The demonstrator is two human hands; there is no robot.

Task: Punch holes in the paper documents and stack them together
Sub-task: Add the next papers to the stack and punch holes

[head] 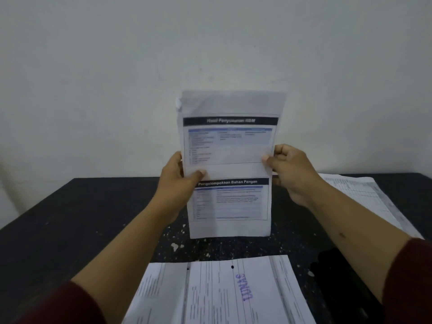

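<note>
Printed documents (228,174) stand upright between both hands above the dark desk (70,218), the left hand (178,176) pinching the left edge, the right hand (288,170) pinching the right edge. Below the hands lies a punched stack (224,293); beyond the right hand, more sheets (364,197).

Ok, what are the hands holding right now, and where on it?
Both hold one printed sheet upright above the table: the left hand pinches its left edge, the right hand its right edge, each about halfway up.
</note>
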